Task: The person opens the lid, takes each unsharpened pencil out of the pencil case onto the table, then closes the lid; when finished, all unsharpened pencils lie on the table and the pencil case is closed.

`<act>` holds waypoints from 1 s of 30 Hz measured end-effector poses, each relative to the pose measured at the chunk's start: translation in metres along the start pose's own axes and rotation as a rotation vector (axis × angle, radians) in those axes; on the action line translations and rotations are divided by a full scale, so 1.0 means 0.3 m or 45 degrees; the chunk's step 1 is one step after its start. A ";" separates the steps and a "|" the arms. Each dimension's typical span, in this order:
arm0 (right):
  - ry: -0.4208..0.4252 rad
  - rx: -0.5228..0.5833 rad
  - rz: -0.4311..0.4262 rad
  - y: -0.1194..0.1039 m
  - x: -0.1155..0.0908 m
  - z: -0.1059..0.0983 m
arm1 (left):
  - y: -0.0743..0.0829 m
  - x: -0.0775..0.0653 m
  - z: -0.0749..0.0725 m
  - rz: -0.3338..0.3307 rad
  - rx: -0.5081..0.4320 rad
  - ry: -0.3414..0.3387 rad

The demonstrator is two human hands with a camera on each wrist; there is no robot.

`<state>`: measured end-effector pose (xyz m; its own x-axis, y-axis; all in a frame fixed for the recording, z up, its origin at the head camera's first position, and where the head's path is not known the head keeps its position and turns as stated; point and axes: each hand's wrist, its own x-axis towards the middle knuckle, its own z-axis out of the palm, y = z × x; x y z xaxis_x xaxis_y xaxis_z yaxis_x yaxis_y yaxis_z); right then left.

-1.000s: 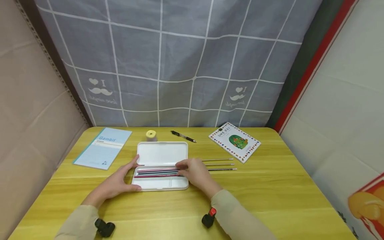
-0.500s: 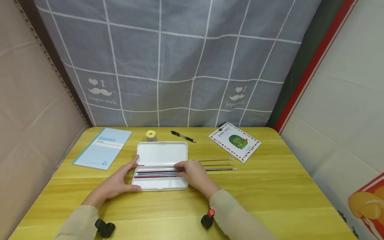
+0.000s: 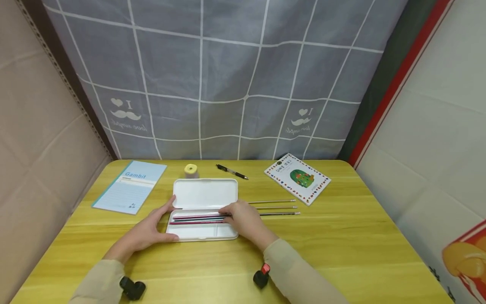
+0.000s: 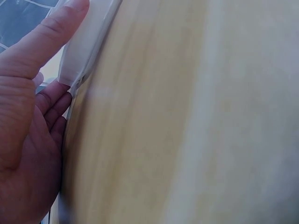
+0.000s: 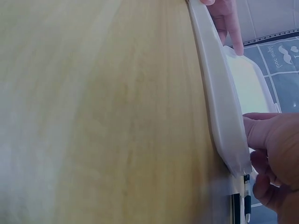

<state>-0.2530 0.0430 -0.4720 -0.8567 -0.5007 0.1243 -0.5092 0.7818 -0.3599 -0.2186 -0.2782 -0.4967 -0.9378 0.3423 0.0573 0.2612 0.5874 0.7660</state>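
A white pencil case [image 3: 191,233] lies open on the table, its lid [image 3: 205,194] folded back. Several red and dark pencils [image 3: 190,218] lie lengthwise in its tray. My left hand [image 3: 145,230] grips the case's left end, thumb at the front corner and fingers towards the hinge; the left wrist view shows the thumb over the case's edge [image 4: 88,42]. Over the right end, my right hand [image 3: 247,221] pinches the pencils near their right ends, which it covers. In the right wrist view, the right fingers [image 5: 261,133] bend over the case's rim.
Three loose pencils [image 3: 279,207] lie to the right, partly behind the right hand. Behind the case stand a small yellow-topped container [image 3: 191,170] and a black pen [image 3: 232,172]. A blue notebook [image 3: 130,187] lies left, a white booklet [image 3: 298,178] back right.
My right hand has shifted slightly left along the pencils, exposing more of the loose ones beside it. The left hand and the case have stayed in place.
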 end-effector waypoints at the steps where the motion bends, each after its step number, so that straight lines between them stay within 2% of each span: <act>1: -0.001 -0.020 -0.002 0.000 0.000 -0.002 | 0.000 0.000 0.001 0.000 0.002 0.000; 6: -0.016 -0.065 -0.002 0.000 -0.008 -0.003 | 0.000 -0.003 0.007 0.003 -0.002 -0.005; 16: 0.077 -0.170 -0.060 0.000 -0.022 0.014 | -0.003 -0.005 0.012 0.017 -0.006 0.001; 24: 0.001 -0.343 -0.094 -0.016 -0.001 0.005 | -0.021 -0.007 0.001 0.045 0.028 0.020; 30: -0.040 -0.391 -0.089 -0.015 0.002 -0.005 | -0.022 0.002 0.008 0.040 0.021 0.012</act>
<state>-0.2515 0.0398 -0.4689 -0.8182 -0.5647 0.1083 -0.5721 0.8183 -0.0552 -0.2204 -0.2801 -0.5033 -0.9310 0.3544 0.0873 0.2945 0.5881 0.7533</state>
